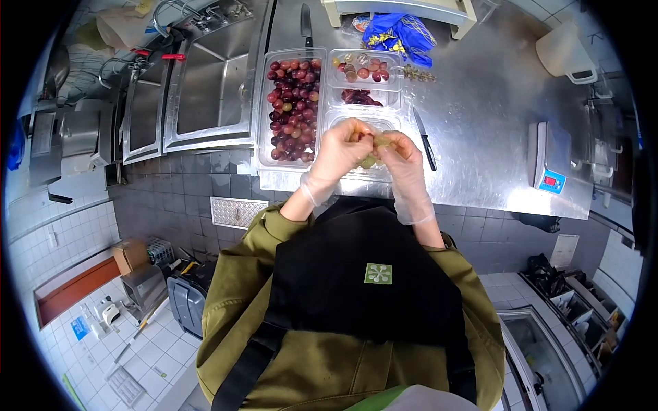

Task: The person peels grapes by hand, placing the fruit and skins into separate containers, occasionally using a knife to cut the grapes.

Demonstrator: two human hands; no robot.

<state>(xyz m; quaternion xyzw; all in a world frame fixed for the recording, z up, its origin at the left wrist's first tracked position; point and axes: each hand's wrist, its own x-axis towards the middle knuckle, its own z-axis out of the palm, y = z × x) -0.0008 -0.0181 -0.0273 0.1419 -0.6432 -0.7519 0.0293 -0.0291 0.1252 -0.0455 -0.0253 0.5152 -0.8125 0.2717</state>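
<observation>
Stainless steel covers my worktop (480, 103), with a sink (216, 82) to the left and a scale (550, 168) toward the right end. My left hand (340, 151) and right hand (404, 164), both in clear gloves, are close together above the near tray (396, 123), and their fingertips pinch a pale green piece (382, 140), which looks like grape flesh; the exact contact of every fingertip I cannot tell. I judge this piece to be light, soft and wet, so it can slip or be crushed, and it is better held by its sides with little pressure. Whole red grapes (295, 127), probably firmer, lie in the long container (263, 103) on the left. Plastic walls stand close on the left and far sides, so the room there is narrow. On the right, a knife (425, 138) lies just beside the trays, its handle toward me; beyond it, bare steel gives wide space, but the worktop's near edge (480, 204) is close to my apron (370, 301).
</observation>
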